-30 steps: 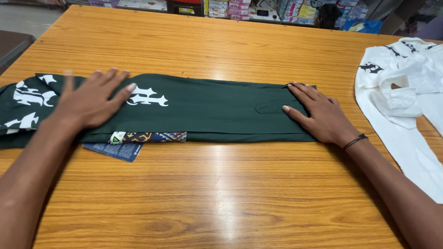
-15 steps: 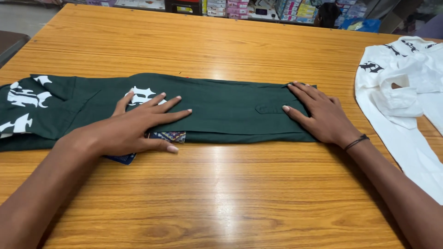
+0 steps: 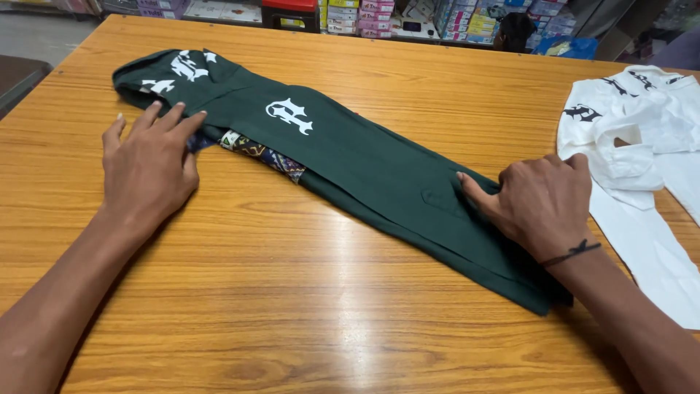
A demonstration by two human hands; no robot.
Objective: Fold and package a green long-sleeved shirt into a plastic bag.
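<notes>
A dark green shirt (image 3: 357, 164) with white printed marks lies folded into a long strip, slanting from the table's far left to its near right. A patterned tag (image 3: 264, 155) shows at its near edge. My left hand (image 3: 149, 164) rests flat with fingers spread on the strip's left part. My right hand (image 3: 543, 201), with a black band on the wrist, has its fingers curled on the strip's right end, gripping the cloth.
A white shirt (image 3: 638, 157) with black marks lies spread at the right edge of the wooden table (image 3: 306, 292). Stacked boxes (image 3: 361, 13) stand beyond the far edge. A dark surface (image 3: 18, 73) sits off the left side.
The green strip has swung from lying straight across to a slant, left end farther away, right end nearer. My left hand moved left and away; my right hand curled onto the cloth.
</notes>
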